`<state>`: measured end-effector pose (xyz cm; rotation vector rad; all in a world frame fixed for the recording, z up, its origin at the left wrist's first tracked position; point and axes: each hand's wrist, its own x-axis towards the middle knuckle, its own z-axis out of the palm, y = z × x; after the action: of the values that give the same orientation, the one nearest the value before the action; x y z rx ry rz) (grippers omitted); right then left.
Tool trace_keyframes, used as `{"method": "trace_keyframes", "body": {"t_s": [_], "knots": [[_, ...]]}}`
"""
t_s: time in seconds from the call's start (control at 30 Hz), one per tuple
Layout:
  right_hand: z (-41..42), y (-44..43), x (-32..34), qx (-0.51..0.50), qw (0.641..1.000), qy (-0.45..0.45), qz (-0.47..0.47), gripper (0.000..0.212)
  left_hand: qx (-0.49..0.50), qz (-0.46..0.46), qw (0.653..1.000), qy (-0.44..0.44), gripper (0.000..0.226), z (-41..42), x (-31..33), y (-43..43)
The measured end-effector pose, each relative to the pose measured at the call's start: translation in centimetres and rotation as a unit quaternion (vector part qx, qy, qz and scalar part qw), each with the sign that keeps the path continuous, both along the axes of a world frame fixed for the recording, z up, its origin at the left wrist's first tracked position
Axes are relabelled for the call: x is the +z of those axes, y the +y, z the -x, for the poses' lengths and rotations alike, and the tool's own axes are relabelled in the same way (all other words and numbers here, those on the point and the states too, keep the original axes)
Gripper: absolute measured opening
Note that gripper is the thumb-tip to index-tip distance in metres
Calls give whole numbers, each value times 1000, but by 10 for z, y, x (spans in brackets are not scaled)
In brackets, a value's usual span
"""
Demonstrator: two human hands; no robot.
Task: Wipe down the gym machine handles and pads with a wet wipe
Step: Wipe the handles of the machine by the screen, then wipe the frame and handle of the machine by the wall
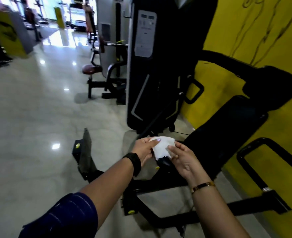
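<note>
Currently we hold the white wet wipe (162,147) spread between both hands, low in the middle of the view, just above the near end of the machine's long black pad (227,126). Our left hand (144,149) grips the wipe's left edge, with the thumb laid across its top. Our right hand (181,156) pinches the lower right edge between fingertips and thumb. The wipe's bottom edge hangs over a dark part of the machine; we cannot tell whether it touches.

A black band (135,163) sits on our left wrist and a gold bracelet (202,186) on the right. A dark blue sleeve (64,219) covers the left upper arm.

The pad slopes up to the right, towards the yellow wall (262,31). A black loop handle (255,162) stands beside it on the right. The black base frame (167,219) runs beneath our forearms, and a tilted footplate (86,152) stands to the left. Behind the wipe rises the black weight-stack housing (159,66), with a second machine's brown seat (92,68) further off on the glossy floor (30,117).
</note>
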<state>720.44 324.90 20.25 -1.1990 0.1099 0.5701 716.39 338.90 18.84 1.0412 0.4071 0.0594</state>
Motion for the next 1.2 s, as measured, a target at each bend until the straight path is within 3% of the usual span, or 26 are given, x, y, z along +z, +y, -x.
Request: {"method": "trace_keyframes", "body": {"t_s": [0.13, 0.33, 0.4, 0.43, 0.53, 0.73, 1.03, 1.2], "knots": [[10, 77, -3, 51, 999, -10, 2, 45, 91, 15, 996, 17, 28, 26, -6, 75], [43, 208, -5, 92, 996, -5, 1, 41, 193, 13, 981, 7, 36, 72, -4, 194], [52, 228, -1, 81, 997, -3, -8, 39, 168, 37, 985, -16, 36, 84, 1, 214], [62, 296, -5, 97, 995, -2, -6, 39, 155, 44, 986, -33, 36, 99, -5, 280], [67, 319, -6, 101, 995, -15, -9, 38, 94, 16, 995, -20, 38, 111, -6, 305], [80, 443, -13, 154, 987, -46, 9, 47, 125, -8, 992, 8, 45, 127, -14, 431], [40, 550, -30, 153, 986, -57, 45, 41, 153, -11, 988, 23, 52, 91, -27, 538], [-18, 615, -48, 140, 988, -55, 39, 25, 188, 33, 982, 14, 30, 37, -32, 600]]}}
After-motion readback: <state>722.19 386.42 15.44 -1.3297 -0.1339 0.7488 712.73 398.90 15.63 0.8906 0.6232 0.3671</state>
